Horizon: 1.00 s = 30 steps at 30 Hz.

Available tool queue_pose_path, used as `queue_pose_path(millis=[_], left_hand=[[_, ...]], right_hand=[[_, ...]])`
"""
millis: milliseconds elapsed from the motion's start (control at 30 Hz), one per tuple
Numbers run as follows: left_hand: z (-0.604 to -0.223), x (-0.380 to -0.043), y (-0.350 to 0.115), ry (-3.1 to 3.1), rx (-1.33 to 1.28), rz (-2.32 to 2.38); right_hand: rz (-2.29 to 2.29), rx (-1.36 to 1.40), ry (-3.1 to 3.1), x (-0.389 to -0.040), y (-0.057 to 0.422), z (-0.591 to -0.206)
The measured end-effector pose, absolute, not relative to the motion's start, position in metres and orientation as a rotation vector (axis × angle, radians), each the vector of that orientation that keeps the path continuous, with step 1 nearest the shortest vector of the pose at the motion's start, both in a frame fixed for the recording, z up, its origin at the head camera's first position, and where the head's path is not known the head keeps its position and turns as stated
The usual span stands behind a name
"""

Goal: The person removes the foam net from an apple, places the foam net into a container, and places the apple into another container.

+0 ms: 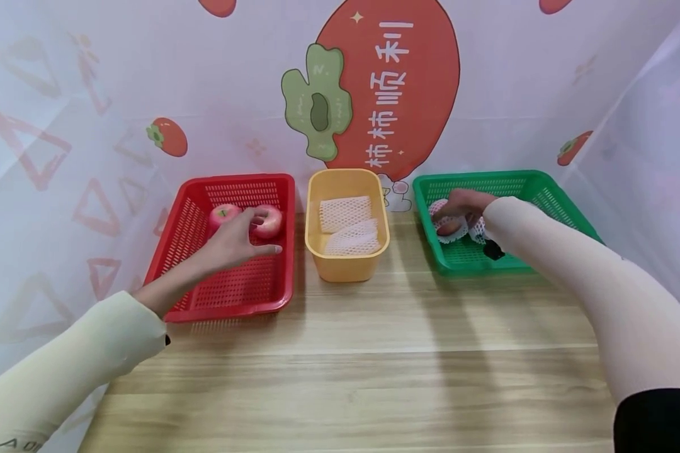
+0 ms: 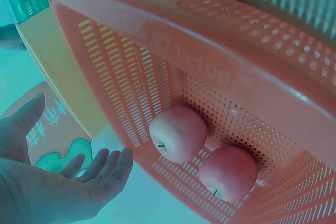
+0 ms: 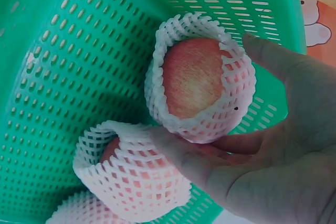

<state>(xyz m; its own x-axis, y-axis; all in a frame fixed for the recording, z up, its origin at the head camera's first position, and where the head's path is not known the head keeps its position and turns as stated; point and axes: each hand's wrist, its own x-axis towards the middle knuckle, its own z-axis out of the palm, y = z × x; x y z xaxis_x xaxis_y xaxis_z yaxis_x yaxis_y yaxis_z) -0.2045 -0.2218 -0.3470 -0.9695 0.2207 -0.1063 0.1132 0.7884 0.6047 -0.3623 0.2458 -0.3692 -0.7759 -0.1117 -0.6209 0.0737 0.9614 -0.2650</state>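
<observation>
My left hand (image 1: pixel 235 242) reaches over the red basket (image 1: pixel 286 277), its thumb and fingers spread and nothing between them. Two bare red apples, a left apple (image 1: pixel 218 216) and a right apple (image 1: pixel 269 221), lie in that basket; in the head view the fingers overlap the right one. Inside the green basket (image 1: pixel 447 261), my right hand (image 3: pixel 294 145) has its thumb and straight index finger on either side of an apple in a white foam net (image 3: pixel 194 77), the fingertips right at the net. A second netted apple (image 3: pixel 136 174) lies beside it, under the index finger.
Between the baskets stands a yellow bin (image 1: pixel 348 267) holding white foam nets (image 1: pixel 351 239). Part of another foam net (image 3: pixel 84 211) shows in the green basket. Behind is a printed white curtain (image 1: pixel 232 82); the wooden table (image 1: pixel 340 377) extends in front.
</observation>
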Motion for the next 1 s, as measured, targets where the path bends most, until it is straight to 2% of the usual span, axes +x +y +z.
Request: queue_pose_path(millis=[167, 433, 733, 1000], left_hand=[[-0.349, -0.197, -0.221, 2.817, 0.309, 0.904], [-0.347, -0.183, -0.217, 2.817, 0.294, 0.863], [-0.349, -0.170, -0.214, 2.847, 0.327, 0.866], [-0.346, -0.166, -0.213, 2.838, 0.312, 0.896]], right_hand=[[-0.393, 0.010, 2.367, -0.366, 0.241, -0.370], [-0.757, 0.231, 2.250, -0.361, 0.240, -0.373], [-0.510, 0.021, 2.473, -0.356, 0.239, -0.387], [-0.492, -0.038, 2.557, -0.348, 0.247, -0.372]])
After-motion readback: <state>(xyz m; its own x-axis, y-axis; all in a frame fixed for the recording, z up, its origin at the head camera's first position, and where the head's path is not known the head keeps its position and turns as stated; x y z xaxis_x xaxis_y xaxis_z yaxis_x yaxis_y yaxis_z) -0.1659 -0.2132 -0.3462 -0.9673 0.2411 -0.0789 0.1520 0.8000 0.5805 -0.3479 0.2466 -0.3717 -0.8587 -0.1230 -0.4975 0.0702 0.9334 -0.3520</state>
